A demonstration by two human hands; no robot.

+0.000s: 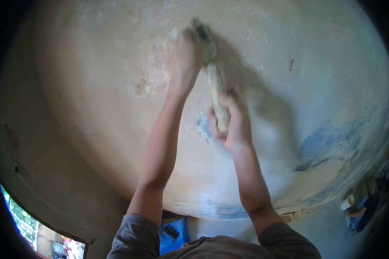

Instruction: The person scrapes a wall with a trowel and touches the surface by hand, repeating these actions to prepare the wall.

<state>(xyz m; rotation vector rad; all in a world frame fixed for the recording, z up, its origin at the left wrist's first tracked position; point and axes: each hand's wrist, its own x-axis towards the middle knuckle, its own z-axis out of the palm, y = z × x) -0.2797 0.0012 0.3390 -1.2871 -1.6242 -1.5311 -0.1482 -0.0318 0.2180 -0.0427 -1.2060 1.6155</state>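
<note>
A long, narrow hand tool [219,93], crusted with pale putty-like material, slants against the worn wall [125,112]. Around its pale lower part my right hand [239,118] is closed. At the upper end, where a dark, greenish section [208,43] shows, my left hand [183,58] is closed in a fist, knuckles up. Motion blur softens both hands and the tool's top. The two sections look continuous, but the exact kind of tool cannot be made out. Beneath my hands lies a grey patch [204,127] on the wall; flaking paint [149,82] shows left of them.
Bluish-grey patches [333,140] mark the wall at right. Low at right, another person's hand [356,213] is beside a white cup-like container [347,202]. A blue bag-like item [175,235] lies below me. A thin wire [52,200] hangs at left above a bright opening [47,237].
</note>
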